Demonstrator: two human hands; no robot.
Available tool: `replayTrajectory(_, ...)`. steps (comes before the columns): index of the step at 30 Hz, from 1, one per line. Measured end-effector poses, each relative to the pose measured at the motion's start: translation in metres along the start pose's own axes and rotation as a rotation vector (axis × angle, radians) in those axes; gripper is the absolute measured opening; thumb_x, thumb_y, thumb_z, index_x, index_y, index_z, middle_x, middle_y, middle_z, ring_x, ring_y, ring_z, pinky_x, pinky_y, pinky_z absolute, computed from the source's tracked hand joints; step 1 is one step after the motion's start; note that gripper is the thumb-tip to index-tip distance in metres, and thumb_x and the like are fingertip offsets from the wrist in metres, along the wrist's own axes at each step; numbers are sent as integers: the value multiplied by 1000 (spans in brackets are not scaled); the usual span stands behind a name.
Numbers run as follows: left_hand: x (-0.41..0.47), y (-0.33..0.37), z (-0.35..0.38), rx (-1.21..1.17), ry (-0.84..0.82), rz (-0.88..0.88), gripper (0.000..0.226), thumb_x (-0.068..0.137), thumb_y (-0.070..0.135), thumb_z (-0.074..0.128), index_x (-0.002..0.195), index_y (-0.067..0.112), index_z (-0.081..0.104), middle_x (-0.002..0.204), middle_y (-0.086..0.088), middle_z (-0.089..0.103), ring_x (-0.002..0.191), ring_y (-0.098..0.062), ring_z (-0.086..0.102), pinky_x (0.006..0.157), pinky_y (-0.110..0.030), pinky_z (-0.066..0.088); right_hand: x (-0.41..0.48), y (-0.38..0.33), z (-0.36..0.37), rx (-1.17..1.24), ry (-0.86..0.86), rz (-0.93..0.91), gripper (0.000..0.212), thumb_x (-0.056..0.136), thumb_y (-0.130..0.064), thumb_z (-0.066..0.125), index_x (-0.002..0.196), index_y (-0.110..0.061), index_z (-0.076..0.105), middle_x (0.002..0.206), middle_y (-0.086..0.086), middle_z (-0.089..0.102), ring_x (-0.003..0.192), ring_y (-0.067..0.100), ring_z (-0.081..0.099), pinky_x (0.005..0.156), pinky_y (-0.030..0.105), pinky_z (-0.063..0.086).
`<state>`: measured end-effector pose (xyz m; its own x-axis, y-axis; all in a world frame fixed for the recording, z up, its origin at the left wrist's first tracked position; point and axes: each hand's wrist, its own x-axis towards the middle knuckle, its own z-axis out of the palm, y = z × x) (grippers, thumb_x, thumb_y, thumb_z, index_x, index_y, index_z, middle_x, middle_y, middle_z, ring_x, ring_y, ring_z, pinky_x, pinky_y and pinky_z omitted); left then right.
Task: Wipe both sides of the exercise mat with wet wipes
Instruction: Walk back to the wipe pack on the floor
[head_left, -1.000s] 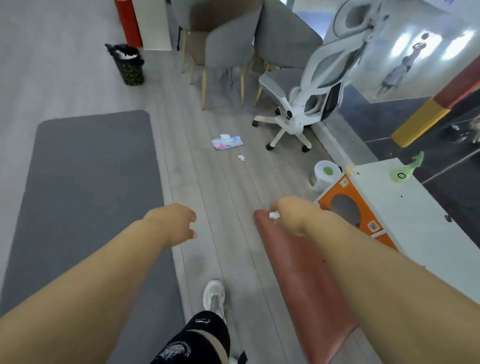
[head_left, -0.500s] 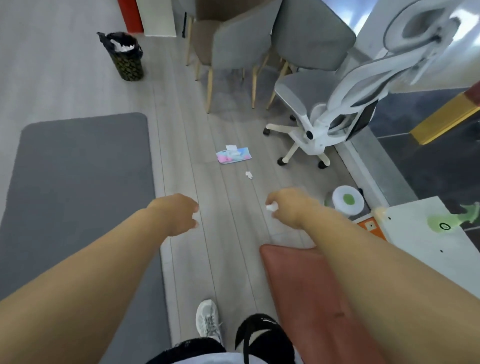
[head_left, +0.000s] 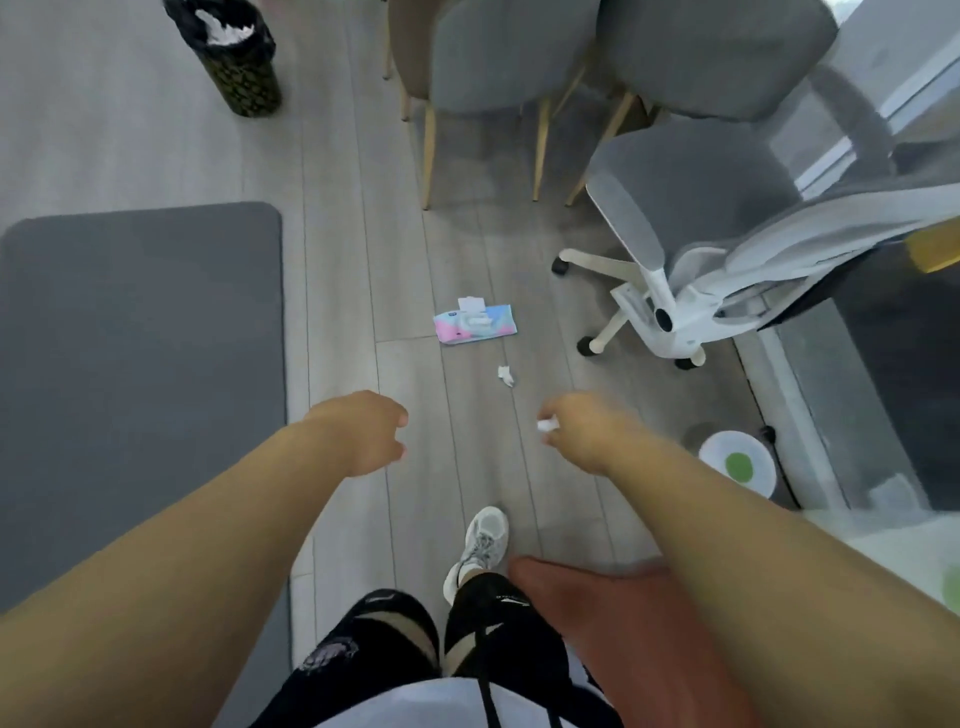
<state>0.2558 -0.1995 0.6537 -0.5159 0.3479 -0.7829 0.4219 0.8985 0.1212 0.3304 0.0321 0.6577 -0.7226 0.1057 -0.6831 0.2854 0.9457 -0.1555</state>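
Head view: R hand (head_left: 582, 431) grip pinched on a small white wad (head_left: 545, 426), prob. a used wipe. L hand (head_left: 363, 431) grip slack, fingers loosely curled, holding nothing. The grey mat (head_left: 140, 338) lies flat on the floor (head_left: 363, 260) at left, apart from both hands. Looks like a between-wipes step. Next: drop the wad in the bin (head_left: 228, 52) or pull a fresh wipe from the wipes pack (head_left: 475, 323) ahead. Mat cut off at left, near end under L arm. Wad mostly hidden. Can't tell which side is wiped.

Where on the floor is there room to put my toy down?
The bare boards between the grey mat and the wipes pack are free, and so is the floor between the bin and the mat's top edge. The right side is crowded with the base of the office chair, a crumpled wipe and a round white thing with a green spot.
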Motion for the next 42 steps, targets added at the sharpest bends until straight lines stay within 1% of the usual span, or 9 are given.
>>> replayTrajectory(7, 122, -4, -28, -73, -73, 12, 45, 92, 45, 50, 134, 28, 46, 136, 4, 46, 122, -20, 47, 99, -35, 42, 127, 22, -7, 57, -77, 29, 22, 92, -21, 53, 113, -18, 60, 113, 9, 59, 102, 28, 56, 78, 29, 42)
replayTrajectory(12, 242, -27, -12, -14, -116, 52, 24, 91, 43, 52, 98, 20, 52, 107, 2, 55, 97, -21, 53, 71, -29, 39, 236, 39, 29, 102, -31, 77, 24, 91, -14, 54, 113, -14, 63, 116, 14, 56, 104, 31, 56, 82, 29, 43)
replayTrajectory(20, 457, -42, 59, 76, -173, 108, 44, 93, 45, 48, 131, 23, 48, 128, 0, 51, 117, -22, 49, 87, -32, 43, 417, 72, 150, 217, 23, 142, 31, 92, -6, 45, 120, -11, 58, 124, 15, 50, 111, 31, 50, 86, 27, 40)
replayTrajectory(23, 526, -46, 92, 129, -179, 127, 51, 93, 46, 47, 139, 26, 40, 139, 0, 45, 127, -22, 43, 100, -36, 39, 476, 89, 201, 167, 5, 185, 25, 92, -10, 45, 116, -8, 55, 116, 14, 53, 105, 32, 54, 82, 32, 44)
replayTrajectory(26, 584, -50, 113, 248, -162, 183, 48, 95, 42, 48, 139, 23, 42, 136, -2, 48, 124, -22, 46, 98, -34, 39, 531, 108, 245, 126, 20, 230, 22, 92, -13, 48, 112, -9, 56, 103, 10, 51, 102, 31, 56, 80, 32, 45)
replayTrajectory(32, 683, -55, 132, 508, -33, 251, 39, 94, 40, 49, 130, 22, 50, 127, -3, 53, 116, -23, 53, 90, -35, 47, 623, 139, 301, 74, 163, 105, 43, 95, -28, 51, 134, -11, 46, 147, 7, 28, 129, 27, 29, 102, 29, 27)
replayTrajectory(36, 712, -57, 154, 447, 20, 275, 39, 94, 40, 47, 131, 24, 47, 124, -2, 53, 114, -23, 53, 84, -36, 46, 662, 145, 321, 98, 136, 72, 33, 95, -24, 52, 123, -6, 52, 156, 5, 9, 137, 25, 19, 108, 34, 25)
replayTrajectory(39, 717, -62, 168, 431, 13, 298, 40, 95, 38, 47, 133, 26, 46, 123, -1, 54, 111, -21, 54, 82, -33, 48, 676, 147, 335, 106, 128, 67, 33, 95, -18, 51, 123, -3, 51, 154, 11, 17, 135, 29, 28, 107, 33, 27)
replayTrajectory(42, 717, -68, 176, 414, -20, 277, 39, 95, 38, 46, 133, 26, 46, 126, 0, 52, 113, -21, 53, 85, -33, 49, 681, 146, 343, 140, 199, 99, 20, 94, -10, 49, 105, 5, 56, 125, 23, 48, 108, 35, 49, 79, 35, 33)
